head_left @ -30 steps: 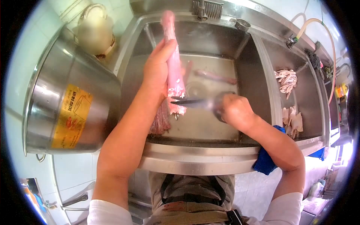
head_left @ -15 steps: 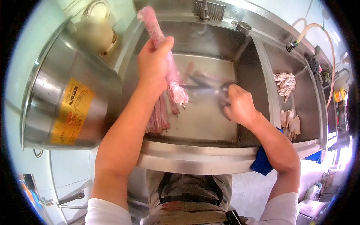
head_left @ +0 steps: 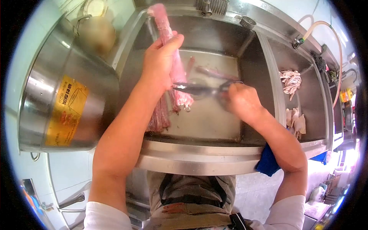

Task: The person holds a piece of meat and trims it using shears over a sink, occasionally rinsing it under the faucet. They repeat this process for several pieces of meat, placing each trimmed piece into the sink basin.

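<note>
My left hand [head_left: 159,61] is wrapped around a long pink piece of meat [head_left: 162,25], which slants down across the sink. A metal ring hangs at its lower end. In my right hand [head_left: 245,100] are scissors [head_left: 195,89], their dark blades lying across the meat just below my left hand. Motion blurs the scissor handles. Under my left wrist, several dark red strips of meat [head_left: 158,115] rest in the left basin. Thin reddish pieces [head_left: 211,72] lie on the basin floor beyond the scissors.
The steel sink [head_left: 191,157] has a second basin at right, with pale meat strips [head_left: 290,81] and flat pale pieces [head_left: 296,120]. A large steel pot [head_left: 46,96] stands at left. A blue cloth [head_left: 268,161] hangs over the front edge; a hose [head_left: 333,34] curves at the right.
The scissors have shifted left, and their blades now overlap the meat more. The meat's upper end sits slightly further right. The view has shifted a little.
</note>
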A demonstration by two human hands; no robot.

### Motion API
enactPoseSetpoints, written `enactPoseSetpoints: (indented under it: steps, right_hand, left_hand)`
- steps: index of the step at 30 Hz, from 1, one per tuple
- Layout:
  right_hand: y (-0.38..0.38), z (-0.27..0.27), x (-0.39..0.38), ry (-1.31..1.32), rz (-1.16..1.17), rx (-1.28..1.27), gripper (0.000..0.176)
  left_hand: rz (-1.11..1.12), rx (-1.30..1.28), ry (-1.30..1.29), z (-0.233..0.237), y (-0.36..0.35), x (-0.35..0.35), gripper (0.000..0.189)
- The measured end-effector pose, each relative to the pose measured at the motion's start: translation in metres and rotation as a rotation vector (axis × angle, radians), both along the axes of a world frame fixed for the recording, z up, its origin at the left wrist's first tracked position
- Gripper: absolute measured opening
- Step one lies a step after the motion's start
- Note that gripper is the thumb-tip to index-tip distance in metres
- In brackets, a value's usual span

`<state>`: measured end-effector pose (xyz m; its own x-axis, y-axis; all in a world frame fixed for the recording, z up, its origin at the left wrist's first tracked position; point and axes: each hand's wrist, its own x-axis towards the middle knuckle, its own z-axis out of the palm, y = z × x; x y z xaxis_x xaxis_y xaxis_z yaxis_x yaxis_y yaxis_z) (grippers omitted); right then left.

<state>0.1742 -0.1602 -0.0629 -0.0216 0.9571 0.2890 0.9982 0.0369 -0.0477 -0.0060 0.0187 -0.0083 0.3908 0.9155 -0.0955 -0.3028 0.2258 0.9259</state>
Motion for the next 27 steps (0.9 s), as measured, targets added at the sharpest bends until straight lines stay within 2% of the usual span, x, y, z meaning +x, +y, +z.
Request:
enactPoseSetpoints:
  steps: [2,5,8,11,16,20,23,27]
  right_hand:
    - [-0.002,0.000,0.002,0.012,-0.011,-0.007,0.017]
    - [-0.004,-0.014,0.008,0.229,0.034,0.022,0.015]
    - [-0.001,0.011,-0.004,0.546,-0.087,-0.154,0.013]
    - [-0.004,0.000,0.002,0.450,-0.055,-0.167,0.017]
    - [-0.006,0.008,-0.002,0.409,-0.052,-0.205,0.022]
    - [-0.005,0.008,-0.004,0.337,-0.085,-0.200,0.022]
    - [-0.007,0.008,-0.005,0.360,-0.056,-0.177,0.023]
    - [-0.006,0.004,-0.010,0.365,0.030,-0.144,0.023]
  left_hand:
    - [-0.001,0.008,0.026,0.001,-0.001,0.000,0.038]
    - [-0.107,-0.156,-0.007,-0.003,0.007,-0.003,0.035]
    - [-0.031,-0.228,0.120,0.006,0.001,-0.006,0.033]
    - [-0.028,-0.281,-0.019,0.002,0.000,-0.004,0.031]
    - [-0.138,-0.254,-0.071,-0.006,0.008,-0.009,0.033]
    - [-0.248,-0.037,-0.009,-0.009,0.007,-0.014,0.034]
    - [-0.185,0.149,0.146,-0.003,0.004,-0.015,0.036]
    - [-0.072,0.112,0.210,0.007,-0.007,-0.013,0.038]
